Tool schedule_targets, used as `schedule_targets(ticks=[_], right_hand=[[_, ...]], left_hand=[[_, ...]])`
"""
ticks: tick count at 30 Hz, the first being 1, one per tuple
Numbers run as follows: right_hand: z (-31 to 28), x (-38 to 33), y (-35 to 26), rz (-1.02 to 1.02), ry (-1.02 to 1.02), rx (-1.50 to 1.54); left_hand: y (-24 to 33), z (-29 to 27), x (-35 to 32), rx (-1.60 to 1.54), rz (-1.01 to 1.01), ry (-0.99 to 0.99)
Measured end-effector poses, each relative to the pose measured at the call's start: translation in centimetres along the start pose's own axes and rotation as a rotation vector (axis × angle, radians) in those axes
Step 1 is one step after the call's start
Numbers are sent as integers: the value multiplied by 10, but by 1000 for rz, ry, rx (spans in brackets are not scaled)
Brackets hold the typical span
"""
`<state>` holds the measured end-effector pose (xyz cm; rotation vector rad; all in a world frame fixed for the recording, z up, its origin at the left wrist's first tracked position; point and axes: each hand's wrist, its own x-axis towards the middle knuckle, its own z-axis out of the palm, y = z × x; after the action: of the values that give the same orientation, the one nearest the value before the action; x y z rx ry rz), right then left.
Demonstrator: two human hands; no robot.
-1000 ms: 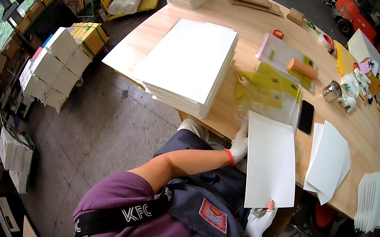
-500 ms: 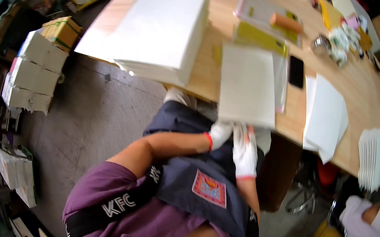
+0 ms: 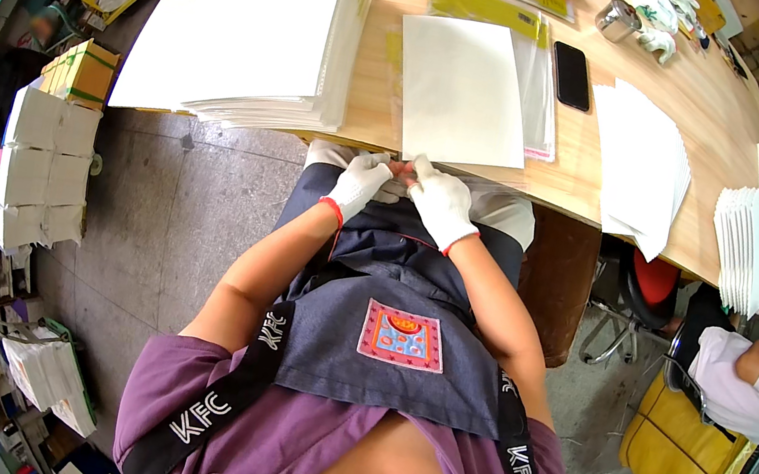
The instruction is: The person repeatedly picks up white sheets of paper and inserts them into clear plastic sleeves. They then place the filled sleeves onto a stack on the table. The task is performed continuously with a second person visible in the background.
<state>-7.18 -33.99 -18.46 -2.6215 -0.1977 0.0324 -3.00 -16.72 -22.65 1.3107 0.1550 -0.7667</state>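
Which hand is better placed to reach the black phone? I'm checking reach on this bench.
Probably the right hand. Both gloved hands sit together at the table's near edge below the white sheet, but the phone lies past that sheet's right side, so the left hand would have to cross over.

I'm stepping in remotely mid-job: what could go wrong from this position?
The white sheet lies on a clear bag reaching the table edge, where the left hand and right hand meet; a tug might slide both off. The fanned paper stack overhangs the edge and could spill.
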Motion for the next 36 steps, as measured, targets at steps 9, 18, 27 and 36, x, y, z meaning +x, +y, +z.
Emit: schedule_targets(ticks=[9, 18, 27, 36], right_hand=[[-20, -42, 63, 207, 54, 1213], [-21, -323, 230, 819, -715, 180], [-60, -103, 99, 121, 340, -24], [-60, -26, 101, 0, 244, -26]], left_hand=[[-5, -6, 6, -120, -10, 134], [13, -18, -26, 374, 231, -35], [26, 4, -19, 1389, 1143, 202], [3, -6, -22, 725, 514, 414]])
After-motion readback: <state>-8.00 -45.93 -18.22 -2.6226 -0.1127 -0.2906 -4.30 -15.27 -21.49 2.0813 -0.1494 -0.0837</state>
